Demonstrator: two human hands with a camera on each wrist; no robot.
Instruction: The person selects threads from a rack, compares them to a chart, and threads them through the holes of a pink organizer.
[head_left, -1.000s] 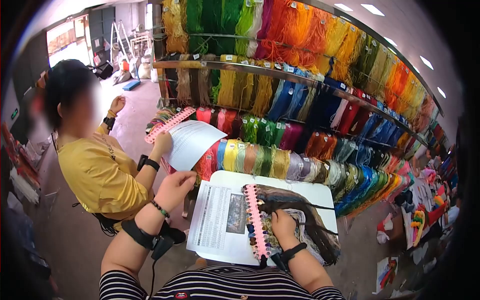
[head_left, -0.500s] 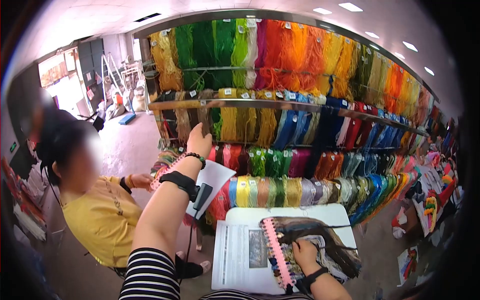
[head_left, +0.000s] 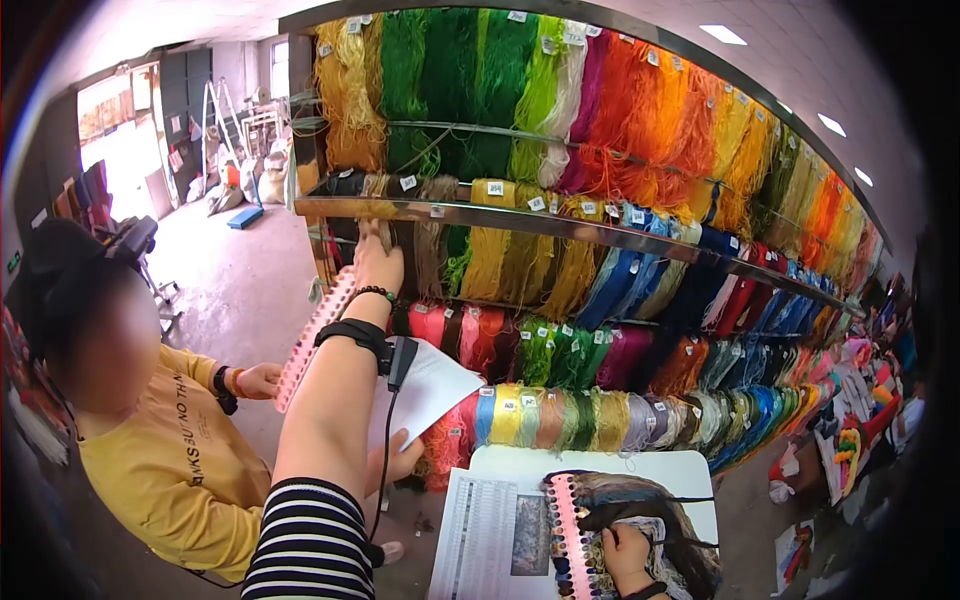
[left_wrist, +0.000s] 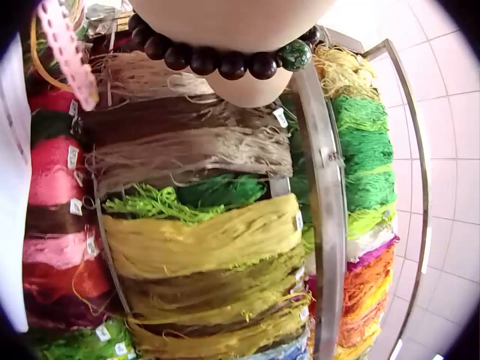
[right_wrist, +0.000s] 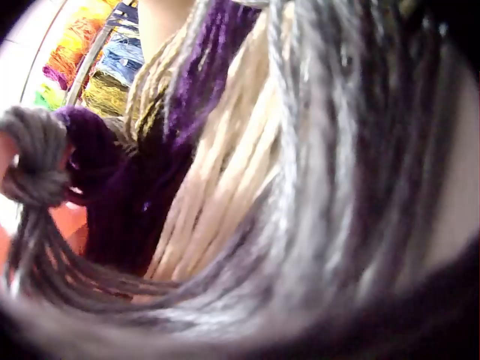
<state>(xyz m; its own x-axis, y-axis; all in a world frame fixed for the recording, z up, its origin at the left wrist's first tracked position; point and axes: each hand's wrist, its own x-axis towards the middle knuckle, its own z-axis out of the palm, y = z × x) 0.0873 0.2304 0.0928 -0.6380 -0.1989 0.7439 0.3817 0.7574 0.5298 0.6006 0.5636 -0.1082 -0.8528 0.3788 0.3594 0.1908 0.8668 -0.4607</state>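
Note:
In the head view my left hand [head_left: 380, 262] reaches up to the brown and beige thread skeins [head_left: 430, 240] hanging from the middle metal rail. Its blurred fingers overlap one skein, and in the left wrist view the hand's back hides them. Low in front, my right hand [head_left: 625, 552] grips dark and grey threads [head_left: 690, 560] knotted onto a pink holed strip [head_left: 568, 520]. Grey, cream and purple strands [right_wrist: 225, 165] fill the right wrist view. The strip lies on a white board [head_left: 600, 460] beside a printed chart [head_left: 475, 540] with a picture.
At left a person in a yellow top [head_left: 170, 460] holds another pink strip [head_left: 315, 340] and a white paper sheet [head_left: 425, 385]. Racks of colourful skeins [head_left: 560, 90] with number tags rise ahead. A metal rail [head_left: 560, 225] crosses in front of my left hand's level.
My left hand has risen from beside the person's paper to the brown skeins on the middle rail. My right hand stays on the threads. The person's paper and strip have shifted.

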